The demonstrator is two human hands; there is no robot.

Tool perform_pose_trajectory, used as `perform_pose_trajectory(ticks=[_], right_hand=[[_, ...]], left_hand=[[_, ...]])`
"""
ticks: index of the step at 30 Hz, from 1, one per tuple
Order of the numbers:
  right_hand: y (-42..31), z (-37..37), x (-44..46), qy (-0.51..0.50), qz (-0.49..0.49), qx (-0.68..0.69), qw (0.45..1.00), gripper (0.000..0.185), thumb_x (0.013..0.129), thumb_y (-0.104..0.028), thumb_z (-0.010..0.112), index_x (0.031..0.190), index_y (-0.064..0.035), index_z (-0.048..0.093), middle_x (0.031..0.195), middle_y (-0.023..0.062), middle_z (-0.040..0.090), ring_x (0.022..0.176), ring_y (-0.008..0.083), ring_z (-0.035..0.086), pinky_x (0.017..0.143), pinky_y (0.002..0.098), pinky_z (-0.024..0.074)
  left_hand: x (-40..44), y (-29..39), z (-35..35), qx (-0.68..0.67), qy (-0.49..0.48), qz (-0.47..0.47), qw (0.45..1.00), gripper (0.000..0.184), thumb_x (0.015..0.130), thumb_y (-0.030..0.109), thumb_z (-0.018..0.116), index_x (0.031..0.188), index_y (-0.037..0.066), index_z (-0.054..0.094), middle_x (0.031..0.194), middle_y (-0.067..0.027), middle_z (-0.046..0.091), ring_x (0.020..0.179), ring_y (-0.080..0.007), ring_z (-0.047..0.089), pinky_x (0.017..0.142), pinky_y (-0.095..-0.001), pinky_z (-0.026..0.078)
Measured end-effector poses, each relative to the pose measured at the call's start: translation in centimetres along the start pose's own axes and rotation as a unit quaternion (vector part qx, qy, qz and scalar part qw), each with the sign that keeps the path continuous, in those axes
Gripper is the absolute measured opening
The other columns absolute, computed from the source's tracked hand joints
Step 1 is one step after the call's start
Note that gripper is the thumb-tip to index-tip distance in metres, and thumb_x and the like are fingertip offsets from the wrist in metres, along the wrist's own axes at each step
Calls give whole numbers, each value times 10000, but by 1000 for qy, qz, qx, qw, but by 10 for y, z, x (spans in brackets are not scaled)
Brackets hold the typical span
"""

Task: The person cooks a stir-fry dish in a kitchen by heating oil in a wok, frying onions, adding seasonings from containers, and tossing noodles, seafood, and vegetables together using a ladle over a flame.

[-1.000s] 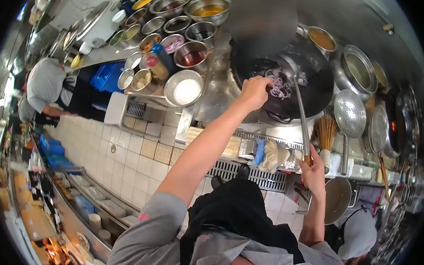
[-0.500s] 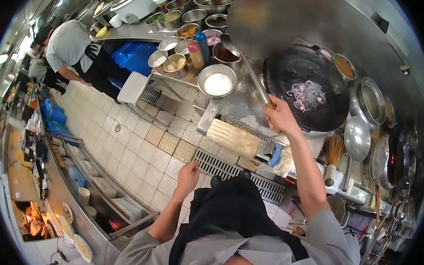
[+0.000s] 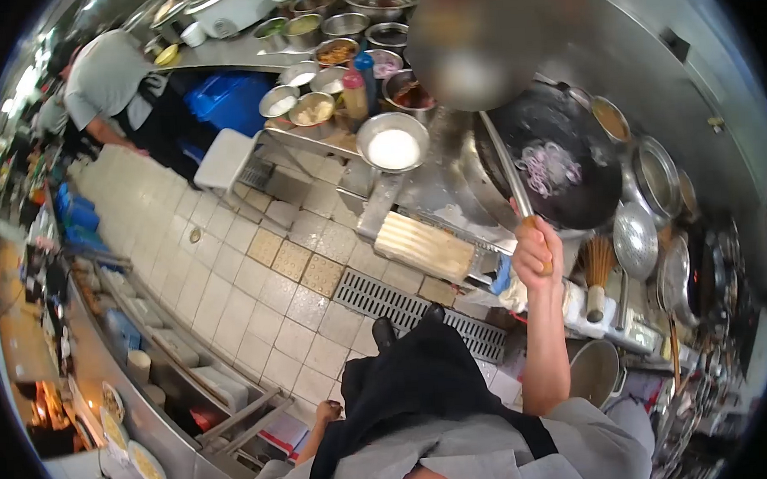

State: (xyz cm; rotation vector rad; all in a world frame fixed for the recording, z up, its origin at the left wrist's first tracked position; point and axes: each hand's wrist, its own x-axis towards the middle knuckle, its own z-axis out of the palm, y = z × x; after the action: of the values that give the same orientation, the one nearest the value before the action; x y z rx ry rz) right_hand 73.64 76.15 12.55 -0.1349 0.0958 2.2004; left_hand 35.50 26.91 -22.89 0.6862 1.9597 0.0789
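Observation:
My right hand (image 3: pixel 537 249) is closed around the wooden grip of a long-handled ladle (image 3: pixel 504 159). Its metal shaft slants up over the near-left side of a black wok (image 3: pixel 594 194), and a blurred dark patch covers the ladle's bowl. Sliced purple onion rings (image 3: pixel 550 168) lie in the wok, some around a pale, glistening clump. Low at my left side, beside the apron, hangs my left hand (image 3: pixel 329 411); it is small and dark, so its fingers are unclear. A metal pan of white contents (image 3: pixel 393 149) stands left of the wok.
Several ingredient bowls and two squeeze bottles (image 3: pixel 355 98) crowd the counter. A perforated strainer (image 3: pixel 635 242) and a bamboo brush (image 3: pixel 597 272) are right of the wok. A white stool (image 3: pixel 226 157) stands on the tiled floor. Another person (image 3: pixel 115 84) bends at far left.
My right hand has moved right and toward me, taking the ladle from the sauce bowls toward the wok. My left hand has dropped back to my side.

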Motion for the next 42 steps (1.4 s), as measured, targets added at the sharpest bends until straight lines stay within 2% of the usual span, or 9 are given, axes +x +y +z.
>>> perform_pose_trajectory(ticks=[3, 5, 12, 16, 20, 28, 34, 39, 42], right_hand=[[-4, 4, -51, 112, -102, -194, 969, 413, 944, -117, 439, 1339, -23, 367, 661, 15, 420, 372, 57, 362, 289, 229, 291], [2, 35, -70, 315, -162, -444, 823, 418, 860, -36, 515, 1271, -28, 439, 631, 13, 454, 377, 64, 386, 317, 219, 314], [-29, 1, -79, 343, -218, -798, 445, 578, 791, -3, 534, 1355, 19, 410, 592, 11, 490, 397, 82, 434, 365, 245, 339], [-17, 45, -16, 277, -187, -720, 607, 542, 811, -29, 538, 1342, 6, 431, 603, 14, 488, 398, 85, 435, 361, 243, 333], [-36, 48, 89, 198, -128, -618, 750, 222, 834, -42, 557, 1055, -27, 554, 606, 14, 489, 394, 85, 431, 341, 249, 314], [-53, 38, 243, 238, -60, -733, 634, 94, 786, -43, 580, 770, -26, 488, 569, 45, 492, 407, 133, 468, 327, 291, 299], [-52, 47, 229, 230, -21, -477, 848, 131, 863, -95, 554, 815, -85, 432, 624, 22, 508, 426, 86, 436, 348, 243, 302], [-50, 48, 193, 172, 9, -311, 935, 222, 912, -204, 498, 717, -119, 432, 529, -40, 413, 384, 66, 355, 335, 233, 278], [-53, 37, 151, 116, 25, -267, 956, 296, 926, -245, 478, 654, -136, 431, 466, -60, 352, 359, 76, 308, 322, 228, 261]], left_hand=[[-32, 65, -30, -72, 26, -28, 997, 197, 780, 89, 628, 952, 3, 671, 739, -147, 674, 581, -194, 661, 538, -317, 520], [-29, 84, -40, -127, 32, -29, 991, 206, 816, 12, 564, 1005, -28, 633, 683, -97, 642, 541, -176, 640, 425, -286, 477], [34, 103, -45, -253, 44, -42, 966, 261, 777, 36, 561, 1023, -20, 628, 709, -117, 651, 567, -174, 644, 471, -274, 489], [54, 103, -42, -256, 41, -23, 966, 275, 776, 63, 571, 1031, -23, 628, 691, -114, 650, 584, -175, 651, 477, -271, 491], [45, 96, -37, -306, 69, -17, 949, 214, 795, 76, 566, 956, -48, 634, 669, -106, 640, 575, -174, 645, 472, -267, 486], [-7, 34, 7, -374, 117, -87, 916, 159, 812, 94, 568, 798, -51, 630, 583, -102, 605, 491, -186, 600, 454, -287, 471], [-47, -4, 44, -249, 83, -44, 964, 250, 820, 206, 585, 792, -30, 663, 635, -107, 637, 553, -193, 632, 517, -323, 498], [-1, -53, 69, -270, 66, -45, 960, 267, 812, 257, 621, 820, -6, 668, 678, -92, 656, 605, -191, 642, 535, -326, 503], [41, -52, 22, -2, 132, 291, 947, 248, 822, 218, 610, 817, -26, 648, 666, -105, 647, 573, -192, 627, 514, -321, 497]])
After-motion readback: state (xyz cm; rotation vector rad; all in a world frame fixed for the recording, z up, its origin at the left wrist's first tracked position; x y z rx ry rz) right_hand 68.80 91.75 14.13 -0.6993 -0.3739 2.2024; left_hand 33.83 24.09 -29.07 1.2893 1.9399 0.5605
